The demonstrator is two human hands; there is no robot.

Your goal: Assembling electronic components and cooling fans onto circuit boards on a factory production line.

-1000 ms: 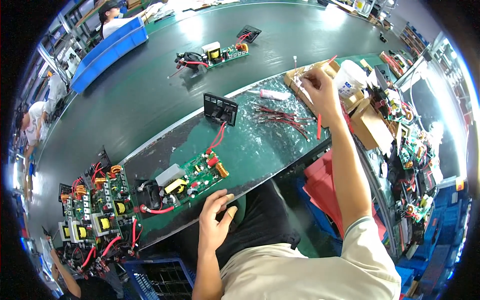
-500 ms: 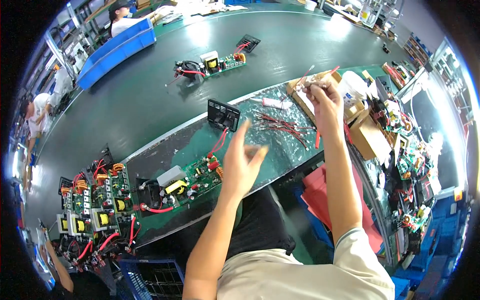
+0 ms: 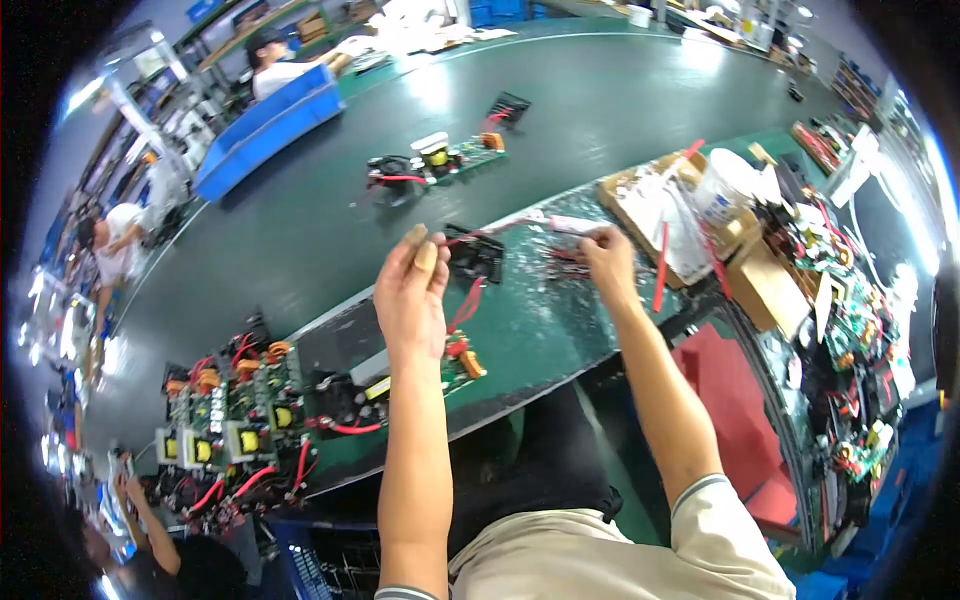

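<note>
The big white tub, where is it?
The white tub is on the head view's right side, just right of the cardboard tray, beyond the right hand.

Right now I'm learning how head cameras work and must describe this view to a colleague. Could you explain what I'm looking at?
There is no robot here, just a person's two bare hands. The view comes from a fisheye camera on that person's head, looking down, so straight edges look bent.

On the workbench lie a circuit board, partly hidden by the left forearm, a black panel, a tube and a bundle of loose wires. More boards are grouped toward the left, and a cardboard tray sits toward the right.

The left hand appears to pinch a thin red wire. The right hand is beside the tube and bundle; I cannot tell whether it grips anything.
</note>
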